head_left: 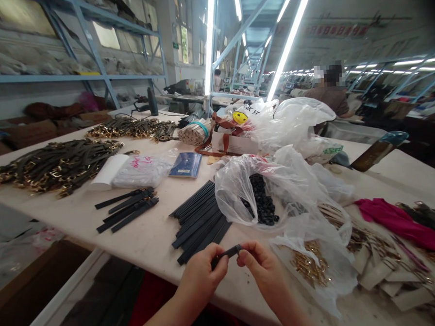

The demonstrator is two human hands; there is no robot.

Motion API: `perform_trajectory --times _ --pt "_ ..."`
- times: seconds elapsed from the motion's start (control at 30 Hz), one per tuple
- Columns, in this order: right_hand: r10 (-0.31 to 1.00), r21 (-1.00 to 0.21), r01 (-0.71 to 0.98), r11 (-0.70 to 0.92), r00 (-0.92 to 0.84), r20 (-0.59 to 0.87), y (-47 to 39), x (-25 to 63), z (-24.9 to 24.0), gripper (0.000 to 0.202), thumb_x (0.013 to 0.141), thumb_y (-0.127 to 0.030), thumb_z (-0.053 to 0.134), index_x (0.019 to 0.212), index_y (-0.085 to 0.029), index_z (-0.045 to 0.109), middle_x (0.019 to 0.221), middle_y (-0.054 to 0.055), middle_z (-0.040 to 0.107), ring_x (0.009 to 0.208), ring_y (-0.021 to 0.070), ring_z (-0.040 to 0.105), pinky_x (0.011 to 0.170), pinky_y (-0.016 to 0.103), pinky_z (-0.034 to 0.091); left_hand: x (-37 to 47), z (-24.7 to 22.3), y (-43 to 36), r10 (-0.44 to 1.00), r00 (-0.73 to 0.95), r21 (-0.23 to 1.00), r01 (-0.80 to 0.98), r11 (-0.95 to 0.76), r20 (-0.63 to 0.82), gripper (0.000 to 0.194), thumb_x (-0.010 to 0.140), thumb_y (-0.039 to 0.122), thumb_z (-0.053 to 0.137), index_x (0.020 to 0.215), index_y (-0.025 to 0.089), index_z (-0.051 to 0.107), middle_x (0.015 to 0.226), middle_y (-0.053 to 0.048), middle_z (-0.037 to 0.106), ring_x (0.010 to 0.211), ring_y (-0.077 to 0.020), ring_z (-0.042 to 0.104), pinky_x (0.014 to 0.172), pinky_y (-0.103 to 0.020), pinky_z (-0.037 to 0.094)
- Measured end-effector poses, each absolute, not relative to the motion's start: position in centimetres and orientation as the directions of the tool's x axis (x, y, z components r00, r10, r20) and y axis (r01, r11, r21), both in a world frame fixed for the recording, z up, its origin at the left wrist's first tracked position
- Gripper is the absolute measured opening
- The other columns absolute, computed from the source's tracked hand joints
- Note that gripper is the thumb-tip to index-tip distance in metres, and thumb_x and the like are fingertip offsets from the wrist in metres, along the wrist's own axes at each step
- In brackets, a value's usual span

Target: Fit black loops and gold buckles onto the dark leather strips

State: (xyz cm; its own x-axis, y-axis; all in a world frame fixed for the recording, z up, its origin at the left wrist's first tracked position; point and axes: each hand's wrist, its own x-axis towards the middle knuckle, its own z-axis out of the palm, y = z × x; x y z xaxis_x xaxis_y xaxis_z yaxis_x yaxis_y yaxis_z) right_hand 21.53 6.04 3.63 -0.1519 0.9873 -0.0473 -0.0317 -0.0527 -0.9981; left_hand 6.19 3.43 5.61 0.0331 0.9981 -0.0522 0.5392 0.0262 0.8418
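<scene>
Close to the table's near edge, my left hand (203,271) is closed around a dark strap (230,253). My right hand (261,263) pinches the strap's other end; whatever small part sits between those fingertips is too small to make out. Just beyond them lies a stack of flat black straps (198,220). A clear plastic bag (233,191) holding small black pieces (263,199) stands open behind my hands. To the right, gold-coloured metal fittings (310,265) lie in another clear bag.
On the left are a few finished-looking straps (127,209), a blue booklet (186,165) and a heap of buckled straps (57,164). Beige straps (386,266) and a magenta cloth (399,221) lie right, below a bottle (379,149). A person (330,94) sits farther back.
</scene>
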Motion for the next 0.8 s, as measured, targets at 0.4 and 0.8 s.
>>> perform_trajectory --times 0.4,0.8 --pt "0.947 -0.980 -0.078 -0.181 -0.283 -0.152 4.7 21.5 2.2 0.027 0.067 -0.042 0.066 0.075 -0.017 0.061 0.054 -0.004 0.055 0.052 0.0120 0.049 0.056 0.026 0.039 6.0 5.6 2.9 0.951 0.159 0.898 0.401 0.182 -0.264 0.020 0.076 0.034 0.047 0.070 0.016 0.054 0.048 0.006 0.047 0.042 -0.0083 0.042 0.043 -0.018 0.032" --pt "0.962 -0.968 -0.222 -0.113 -0.268 -0.050 3.3 20.9 2.1 0.047 0.084 -0.055 0.034 0.072 -0.018 0.060 0.062 0.001 0.056 0.060 0.0141 0.049 0.059 0.028 0.040 5.4 5.8 2.3 0.963 0.223 0.922 0.384 0.056 -0.151 0.027 0.079 0.018 0.039 0.104 0.015 0.049 0.074 0.000 0.063 0.065 -0.0123 0.055 0.063 -0.022 0.040"
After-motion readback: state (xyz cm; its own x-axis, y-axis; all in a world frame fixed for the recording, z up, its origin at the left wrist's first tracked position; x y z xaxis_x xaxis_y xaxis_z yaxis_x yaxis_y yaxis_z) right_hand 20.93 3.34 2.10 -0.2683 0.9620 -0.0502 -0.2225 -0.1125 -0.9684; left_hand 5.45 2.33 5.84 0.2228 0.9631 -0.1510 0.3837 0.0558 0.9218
